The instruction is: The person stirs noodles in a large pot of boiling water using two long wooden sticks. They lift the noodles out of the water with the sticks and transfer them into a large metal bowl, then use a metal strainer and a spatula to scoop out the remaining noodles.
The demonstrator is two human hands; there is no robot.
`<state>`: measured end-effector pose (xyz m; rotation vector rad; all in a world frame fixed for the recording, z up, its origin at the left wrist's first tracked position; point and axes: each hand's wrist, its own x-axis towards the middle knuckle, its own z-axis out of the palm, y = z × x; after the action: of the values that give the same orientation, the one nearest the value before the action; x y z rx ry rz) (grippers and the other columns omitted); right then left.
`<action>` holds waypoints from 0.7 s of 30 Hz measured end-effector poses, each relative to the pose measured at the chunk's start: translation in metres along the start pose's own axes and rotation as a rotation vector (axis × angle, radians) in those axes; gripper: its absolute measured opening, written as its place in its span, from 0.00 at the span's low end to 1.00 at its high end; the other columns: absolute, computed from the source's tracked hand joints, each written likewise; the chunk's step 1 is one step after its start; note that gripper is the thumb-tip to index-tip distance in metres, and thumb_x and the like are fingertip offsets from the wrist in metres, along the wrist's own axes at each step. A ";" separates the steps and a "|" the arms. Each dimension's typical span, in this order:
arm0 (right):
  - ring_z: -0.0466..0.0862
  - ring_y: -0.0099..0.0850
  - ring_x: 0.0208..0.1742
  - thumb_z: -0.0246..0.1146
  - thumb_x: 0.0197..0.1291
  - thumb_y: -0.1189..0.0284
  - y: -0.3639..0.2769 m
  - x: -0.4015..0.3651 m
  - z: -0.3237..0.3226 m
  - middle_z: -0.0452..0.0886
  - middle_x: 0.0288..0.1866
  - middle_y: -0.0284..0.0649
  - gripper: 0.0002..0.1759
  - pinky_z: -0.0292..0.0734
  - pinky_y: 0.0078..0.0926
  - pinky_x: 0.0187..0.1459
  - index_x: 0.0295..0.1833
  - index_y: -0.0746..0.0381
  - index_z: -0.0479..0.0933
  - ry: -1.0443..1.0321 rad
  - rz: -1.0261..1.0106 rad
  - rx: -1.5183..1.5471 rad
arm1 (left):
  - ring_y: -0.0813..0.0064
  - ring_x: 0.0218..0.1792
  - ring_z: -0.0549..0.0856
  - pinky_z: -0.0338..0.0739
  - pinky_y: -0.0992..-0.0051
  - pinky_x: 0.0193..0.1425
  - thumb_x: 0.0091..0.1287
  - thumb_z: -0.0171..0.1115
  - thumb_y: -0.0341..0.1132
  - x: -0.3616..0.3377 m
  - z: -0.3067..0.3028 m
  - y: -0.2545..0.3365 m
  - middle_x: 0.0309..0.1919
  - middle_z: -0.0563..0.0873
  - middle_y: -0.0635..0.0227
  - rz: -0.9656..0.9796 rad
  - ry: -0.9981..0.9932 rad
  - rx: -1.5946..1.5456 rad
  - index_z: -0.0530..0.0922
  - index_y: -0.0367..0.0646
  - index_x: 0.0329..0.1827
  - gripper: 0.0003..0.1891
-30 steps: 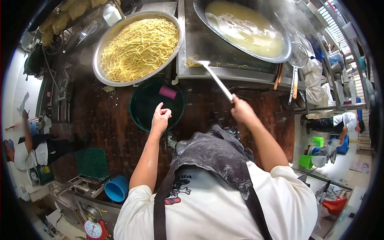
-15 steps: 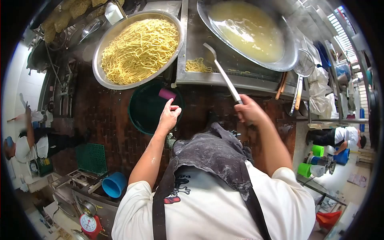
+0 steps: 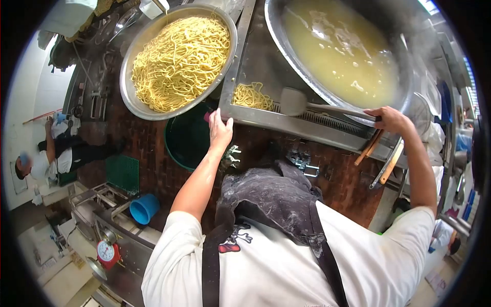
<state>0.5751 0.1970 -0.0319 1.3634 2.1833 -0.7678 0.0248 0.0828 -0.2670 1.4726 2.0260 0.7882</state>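
My right hand (image 3: 391, 121) is wrapped round the handle end of a long metal wok spatula (image 3: 327, 107). Its broad blade points left, over the steel stove top just below the big pot of cloudy yellowish liquid (image 3: 337, 61). A small heap of noodles (image 3: 253, 96) lies on the stove top, left of the blade. My left hand (image 3: 220, 134) has its fingers stretched out and thumb apart, fingertips right at the front corner of the stove (image 3: 230, 110). Beyond it, to the upper left, a wide metal bowl (image 3: 126, 84) holds a large pile of yellow noodles (image 3: 184, 61).
Below the noodle bowl stands a dark green tub (image 3: 186, 140). Wooden handles (image 3: 368, 148) and a strainer's handle (image 3: 391, 163) stick out at the stove's right front. A blue bucket (image 3: 144, 209) and a red scale (image 3: 107, 253) are behind me. Another person (image 3: 56, 151) stands at far left.
The spatula has swung from upright to nearly level, its blade now low by the noodle heap. My right hand has moved up and right; my left hand has reached the stove corner.
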 end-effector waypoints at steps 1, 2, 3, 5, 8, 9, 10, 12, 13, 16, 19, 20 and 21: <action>0.83 0.48 0.60 0.70 0.58 0.74 -0.010 0.018 0.002 0.84 0.61 0.50 0.37 0.77 0.40 0.65 0.76 0.48 0.71 -0.002 -0.018 0.007 | 0.47 0.74 0.67 0.61 0.58 0.80 0.68 0.66 0.40 0.012 0.017 -0.006 0.72 0.68 0.44 0.068 0.044 0.091 0.65 0.30 0.74 0.35; 0.85 0.48 0.57 0.69 0.61 0.72 -0.019 0.035 0.007 0.85 0.59 0.50 0.36 0.78 0.40 0.63 0.75 0.48 0.72 0.008 -0.066 0.049 | 0.49 0.75 0.66 0.61 0.59 0.80 0.68 0.66 0.41 0.024 0.029 -0.010 0.74 0.67 0.45 0.137 0.086 0.184 0.65 0.31 0.75 0.36; 0.85 0.48 0.55 0.69 0.62 0.71 -0.031 0.050 0.012 0.85 0.57 0.51 0.35 0.79 0.41 0.61 0.76 0.46 0.71 -0.015 -0.051 0.064 | 0.49 0.76 0.65 0.60 0.58 0.81 0.67 0.67 0.41 0.033 0.037 -0.007 0.75 0.66 0.45 0.164 0.087 0.239 0.65 0.31 0.75 0.37; 0.87 0.48 0.50 0.69 0.64 0.68 -0.051 0.072 0.026 0.87 0.53 0.52 0.35 0.80 0.44 0.56 0.77 0.42 0.69 -0.037 -0.012 0.088 | 0.48 0.78 0.62 0.56 0.55 0.82 0.67 0.68 0.41 0.054 0.051 -0.007 0.77 0.63 0.45 0.206 0.063 0.323 0.63 0.32 0.76 0.39; 0.87 0.49 0.39 0.68 0.65 0.65 -0.069 0.094 0.064 0.87 0.38 0.53 0.35 0.81 0.48 0.48 0.77 0.38 0.69 0.031 0.029 0.077 | 0.47 0.80 0.57 0.53 0.55 0.84 0.69 0.65 0.43 0.071 0.062 -0.007 0.80 0.58 0.47 0.191 -0.064 0.452 0.59 0.35 0.80 0.40; 0.87 0.50 0.40 0.68 0.64 0.65 -0.068 0.102 0.082 0.87 0.39 0.53 0.35 0.82 0.48 0.48 0.76 0.38 0.69 0.110 -0.026 0.103 | 0.47 0.80 0.57 0.53 0.55 0.84 0.69 0.65 0.43 0.075 0.064 -0.006 0.80 0.58 0.47 0.190 -0.065 0.456 0.59 0.35 0.80 0.40; 0.87 0.51 0.40 0.68 0.63 0.65 -0.067 0.107 0.101 0.87 0.39 0.54 0.35 0.82 0.48 0.47 0.76 0.38 0.70 0.187 -0.080 0.128 | 0.48 0.81 0.56 0.51 0.55 0.85 0.70 0.63 0.43 0.076 0.065 -0.005 0.81 0.57 0.48 0.212 -0.087 0.481 0.59 0.35 0.80 0.39; 0.87 0.53 0.41 0.68 0.62 0.66 -0.065 0.111 0.129 0.87 0.40 0.53 0.35 0.82 0.48 0.47 0.76 0.38 0.70 0.215 -0.070 0.154 | 0.48 0.82 0.54 0.50 0.55 0.85 0.71 0.62 0.43 0.083 0.067 -0.004 0.82 0.55 0.49 0.238 -0.102 0.507 0.58 0.36 0.81 0.39; 0.87 0.52 0.41 0.68 0.62 0.66 -0.063 0.108 0.142 0.87 0.39 0.52 0.35 0.82 0.48 0.46 0.75 0.39 0.70 0.264 -0.090 0.190 | 0.48 0.82 0.53 0.49 0.55 0.85 0.72 0.60 0.43 0.084 0.070 -0.007 0.82 0.54 0.50 0.286 -0.121 0.546 0.58 0.36 0.81 0.38; 0.85 0.55 0.43 0.68 0.62 0.67 -0.067 0.088 0.153 0.85 0.40 0.56 0.35 0.80 0.49 0.46 0.75 0.39 0.71 0.245 -0.068 0.329 | 0.49 0.83 0.53 0.49 0.55 0.85 0.73 0.57 0.40 0.088 0.073 -0.003 0.83 0.53 0.51 0.348 -0.157 0.570 0.57 0.36 0.81 0.36; 0.85 0.56 0.44 0.68 0.64 0.70 -0.076 0.056 0.101 0.86 0.42 0.57 0.33 0.80 0.47 0.47 0.75 0.44 0.72 0.252 -0.116 0.371 | 0.49 0.81 0.58 0.51 0.58 0.85 0.73 0.55 0.37 0.088 0.063 0.014 0.81 0.59 0.47 0.474 -0.097 0.430 0.60 0.33 0.79 0.33; 0.86 0.55 0.44 0.67 0.64 0.70 -0.085 0.043 0.071 0.86 0.43 0.56 0.32 0.80 0.47 0.47 0.74 0.46 0.72 0.273 -0.132 0.349 | 0.49 0.81 0.58 0.51 0.58 0.85 0.73 0.55 0.37 0.093 0.051 0.025 0.81 0.59 0.47 0.482 -0.086 0.428 0.60 0.33 0.79 0.33; 0.86 0.53 0.43 0.67 0.64 0.71 -0.099 0.030 0.035 0.87 0.42 0.55 0.31 0.80 0.45 0.46 0.73 0.50 0.74 0.231 -0.065 0.315 | 0.48 0.80 0.59 0.53 0.57 0.84 0.73 0.54 0.36 0.099 0.034 0.033 0.79 0.61 0.46 0.518 0.000 0.519 0.63 0.32 0.78 0.32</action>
<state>0.4754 0.1581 -0.0553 1.6093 2.3673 -1.0618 0.0429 0.1907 -0.2740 2.3473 1.9539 0.4523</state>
